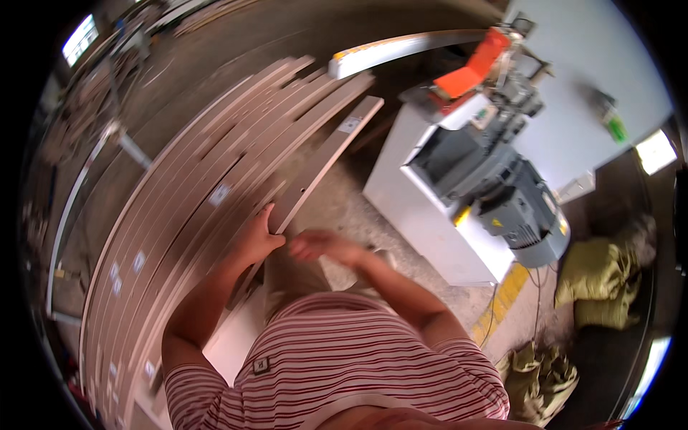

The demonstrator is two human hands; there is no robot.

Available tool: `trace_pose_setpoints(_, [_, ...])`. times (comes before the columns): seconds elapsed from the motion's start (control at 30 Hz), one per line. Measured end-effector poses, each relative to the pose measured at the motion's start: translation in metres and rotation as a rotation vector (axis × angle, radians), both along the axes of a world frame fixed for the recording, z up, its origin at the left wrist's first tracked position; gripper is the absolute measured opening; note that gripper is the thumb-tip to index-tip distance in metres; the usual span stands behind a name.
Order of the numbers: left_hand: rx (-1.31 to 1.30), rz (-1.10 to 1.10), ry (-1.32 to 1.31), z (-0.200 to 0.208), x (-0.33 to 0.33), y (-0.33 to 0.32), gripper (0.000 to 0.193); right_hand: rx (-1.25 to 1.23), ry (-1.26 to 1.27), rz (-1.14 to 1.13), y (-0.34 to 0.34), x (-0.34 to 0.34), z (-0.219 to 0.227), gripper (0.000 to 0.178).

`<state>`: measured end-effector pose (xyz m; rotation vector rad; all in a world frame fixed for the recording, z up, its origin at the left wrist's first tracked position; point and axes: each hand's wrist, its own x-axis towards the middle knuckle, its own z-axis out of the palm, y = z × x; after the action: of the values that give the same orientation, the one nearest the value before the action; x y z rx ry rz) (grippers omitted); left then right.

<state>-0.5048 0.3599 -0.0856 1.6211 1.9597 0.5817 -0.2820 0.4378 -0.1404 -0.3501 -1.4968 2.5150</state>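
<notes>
A long, flat wooden board [326, 161] slants away from the person at the right side of a broad spread of similar boards [236, 147]; its far end stands apart from them, while its near end comes in close to the body; a pale label [350, 125] sits near the far end, and a small dark hole [302, 190] shows nearer the hands. The left hand [255, 240] is at that near end, thumb raised along the left edge and fingers curled in, seemingly closed on the board; the right hand [315, 247] is just to the right of that end, apart from it and blurred, its fingers looking loosely bent; I cannot tell exactly how far open it is, and nothing shows in it.

The board looks stiff and of moderate weight, awkward more for its length than its bulk; its smooth face may slide a little under bare skin, and its corners could chip if knocked; a hold by both long edges, nearer the middle, would likely balance it better than one end alone.

Beyond, across the concrete floor [347, 208], stands a white machine cabinet [423, 208] bearing a grey motor [527, 211] and an orange guard [474, 70]; yellow-green sacks [598, 276] slump farther right.
</notes>
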Motion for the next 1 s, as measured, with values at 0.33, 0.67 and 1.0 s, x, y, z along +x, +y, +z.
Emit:
trace_pose_setpoints(0.33, [0.074,0.289,0.596,-0.039,-0.141,-0.323,0.076,-0.024,-0.575,-0.474,0.048,0.067,-0.066,0.027])
trace_pose_setpoints(0.67, [-0.08,0.585,0.819,-0.115,-0.128,-0.317,0.075,0.017,-0.583,-0.232,-0.001,0.045,-0.071,0.026])
trace_pose_setpoints(1.0, [0.11,0.307,0.773,-0.11,-0.12,-0.287,0.064,-0.043,-0.69,-0.444,-0.001,0.106,-0.109,0.023])
